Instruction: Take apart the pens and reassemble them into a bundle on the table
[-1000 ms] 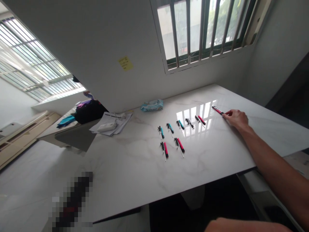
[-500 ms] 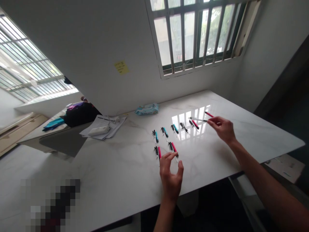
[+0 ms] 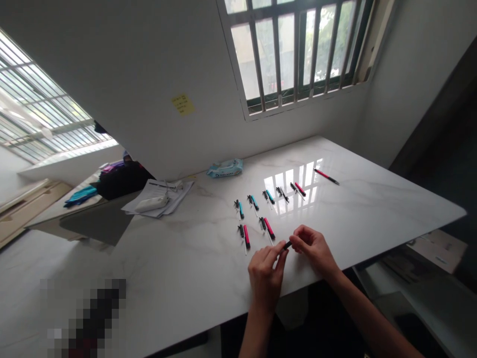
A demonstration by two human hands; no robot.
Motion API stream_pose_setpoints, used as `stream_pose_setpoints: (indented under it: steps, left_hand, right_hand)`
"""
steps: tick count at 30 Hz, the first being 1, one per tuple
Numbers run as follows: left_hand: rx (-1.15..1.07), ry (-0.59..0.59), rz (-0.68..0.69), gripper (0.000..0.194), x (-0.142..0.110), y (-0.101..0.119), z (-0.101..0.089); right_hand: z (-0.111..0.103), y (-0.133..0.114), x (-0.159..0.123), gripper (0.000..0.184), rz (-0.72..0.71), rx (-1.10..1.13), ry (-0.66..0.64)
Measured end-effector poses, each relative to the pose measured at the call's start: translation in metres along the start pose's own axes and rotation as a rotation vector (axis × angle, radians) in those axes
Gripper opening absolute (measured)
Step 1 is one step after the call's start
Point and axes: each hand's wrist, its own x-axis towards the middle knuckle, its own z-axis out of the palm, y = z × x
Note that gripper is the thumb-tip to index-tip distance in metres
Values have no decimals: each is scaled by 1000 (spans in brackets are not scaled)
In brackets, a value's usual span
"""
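Observation:
Near the table's front edge, my left hand [image 3: 266, 272] and my right hand [image 3: 313, 249] meet over a dark pen [image 3: 287, 245]. Fingertips of both hands pinch it, so only a short black stretch shows between them. Just beyond my left hand lie taken-apart pens with red barrels [image 3: 269, 227], each beside a black clip part and a thin white refill. Farther back is a row of more pen parts, with teal barrels [image 3: 255, 202], a black-and-silver set [image 3: 283, 194] and a red barrel [image 3: 300, 189]. A whole red pen [image 3: 327, 176] rests alone at the right.
A blue wipes packet [image 3: 225, 168] lies against the wall. Papers [image 3: 158, 196] with a white object on top are at the left, near a raised grey panel [image 3: 119, 221]. The white marble-patterned table [image 3: 179, 278] ends close in front of me.
My right hand has come back from the far right toward my left hand, bringing the pen. My left hand has closed from an open curl onto it. The view has shifted slightly.

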Motion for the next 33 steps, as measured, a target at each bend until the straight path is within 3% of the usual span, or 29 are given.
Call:
stream_pose_setpoints:
  steps: [7, 12, 15, 20, 24, 33]
  left_hand:
    - [-129, -127, -151, 27, 3, 6, -4]
    - [-275, -196, -295, 35, 6, 9, -7]
    - [-355, -186, -351, 39, 5, 13, -5]
    - [-515, -199, -456, 39, -3, 22, 4]
    - [-651, -147, -521, 37, -8, 20, 8]
    - [-731, -71, -556, 36, -11, 13, 9]
  right_hand:
    - [-9, 8, 0, 32, -51, 38, 25]
    - [-8, 4, -2, 28, 38, 147, -9]
    - [-3, -3, -2, 30, 54, 170, -12]
    - [0, -16, 5, 24, -37, 107, 4]
    - [0, -22, 7, 35, -22, 78, -17]
    - [5, -22, -2, 33, -19, 76, 31]
